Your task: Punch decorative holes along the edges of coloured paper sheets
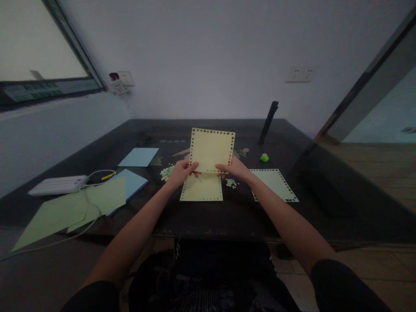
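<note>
Left hand (182, 172) and right hand (238, 168) both pinched the card (212, 150) low, its dim border seemingly heart-punched, above a sheet (202, 188) on the desk (195, 219)!

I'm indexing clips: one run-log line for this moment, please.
left hand: holds raised yellow sheet | right hand: holds same sheet | table: second yellow sheet, lying flat

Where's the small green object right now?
In the head view, the small green object is on the dark table, right of centre, between the black bar and the bordered sheet lying at right.
</note>
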A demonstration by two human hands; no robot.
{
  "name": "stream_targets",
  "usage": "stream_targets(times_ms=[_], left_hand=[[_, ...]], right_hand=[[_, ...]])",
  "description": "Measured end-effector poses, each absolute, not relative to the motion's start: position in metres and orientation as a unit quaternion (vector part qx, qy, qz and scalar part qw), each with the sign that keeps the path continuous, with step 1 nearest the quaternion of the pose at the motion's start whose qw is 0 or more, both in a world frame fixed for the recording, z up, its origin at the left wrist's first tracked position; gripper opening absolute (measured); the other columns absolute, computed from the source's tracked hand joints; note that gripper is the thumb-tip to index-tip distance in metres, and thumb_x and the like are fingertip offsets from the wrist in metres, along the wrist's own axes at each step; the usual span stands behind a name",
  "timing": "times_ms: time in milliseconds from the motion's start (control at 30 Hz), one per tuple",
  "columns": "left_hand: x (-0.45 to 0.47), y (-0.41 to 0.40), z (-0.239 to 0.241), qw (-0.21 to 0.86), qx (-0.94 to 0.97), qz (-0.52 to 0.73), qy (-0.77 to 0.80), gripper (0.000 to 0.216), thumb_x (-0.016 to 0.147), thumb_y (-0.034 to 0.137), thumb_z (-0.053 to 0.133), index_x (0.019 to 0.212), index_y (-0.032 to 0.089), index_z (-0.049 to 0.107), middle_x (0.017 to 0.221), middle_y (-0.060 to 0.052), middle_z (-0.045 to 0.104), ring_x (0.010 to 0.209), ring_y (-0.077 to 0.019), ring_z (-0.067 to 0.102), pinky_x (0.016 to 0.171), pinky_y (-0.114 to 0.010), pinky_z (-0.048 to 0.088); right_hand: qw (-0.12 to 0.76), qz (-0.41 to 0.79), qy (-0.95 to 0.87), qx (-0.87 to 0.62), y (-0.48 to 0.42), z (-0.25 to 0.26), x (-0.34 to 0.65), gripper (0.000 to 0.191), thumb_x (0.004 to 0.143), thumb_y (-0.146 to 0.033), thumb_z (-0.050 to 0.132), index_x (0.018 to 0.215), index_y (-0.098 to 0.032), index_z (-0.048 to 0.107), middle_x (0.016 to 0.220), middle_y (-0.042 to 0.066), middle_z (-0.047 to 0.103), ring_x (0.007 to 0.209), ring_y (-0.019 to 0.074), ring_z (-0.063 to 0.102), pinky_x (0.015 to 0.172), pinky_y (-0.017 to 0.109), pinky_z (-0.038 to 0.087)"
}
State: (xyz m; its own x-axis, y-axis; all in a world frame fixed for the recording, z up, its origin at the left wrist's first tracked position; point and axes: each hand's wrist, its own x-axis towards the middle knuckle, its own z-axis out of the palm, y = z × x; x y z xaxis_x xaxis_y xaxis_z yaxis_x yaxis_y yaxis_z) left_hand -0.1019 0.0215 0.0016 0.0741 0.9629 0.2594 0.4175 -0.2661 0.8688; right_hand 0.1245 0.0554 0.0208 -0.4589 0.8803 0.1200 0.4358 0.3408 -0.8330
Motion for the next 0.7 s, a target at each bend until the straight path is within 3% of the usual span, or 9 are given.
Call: stream_targets(times_ms=[233,533,700], left_hand=[[-0.107,0.030,-0.005,0.346,0.597,0.504,0.520,0.049,0.086,0.057,0.036,0.079,0.015,0.060,0.066,-0.007,0.067,0.052,-0.0144,0.058,0.049,-0.026,0.040],[-0.114,0.037,-0.018,0.211,0.657,0.417,0.592,0.021,0.081,0.033,0.049,0.082,0.017,0.062,0.078,-0.005,0.069,0.073,-0.0185,0.063,0.070,-0.030,0.048],[-0.109,0.060,-0.017,0.114,0.715,0.315,0.613,0.022,0.078,0.025,0.051,0.096,0.016,0.062,0.095,-0.009,0.067,0.083,-0.0208,0.062,0.077,-0.033,0.046]], right_hand=[[0.322,0.466,-0.724,-0.394,0.060,0.026,0.130,0.026,0.078,-0.032,0.059,0.093,-0.011,0.063,0.069,0.009,0.067,0.055,0.0173,0.060,0.055,0.032,0.051],[0.442,0.435,-0.652,-0.437,0.071,0.020,0.176,0.034,0.073,-0.042,0.061,0.083,-0.010,0.062,0.063,0.008,0.068,0.044,0.0130,0.054,0.045,0.025,0.041],[0.468,0.453,-0.606,-0.457,0.057,0.009,0.199,0.036,0.068,-0.043,0.066,0.083,-0.011,0.060,0.060,0.007,0.067,0.043,0.0130,0.054,0.044,0.025,0.041]])
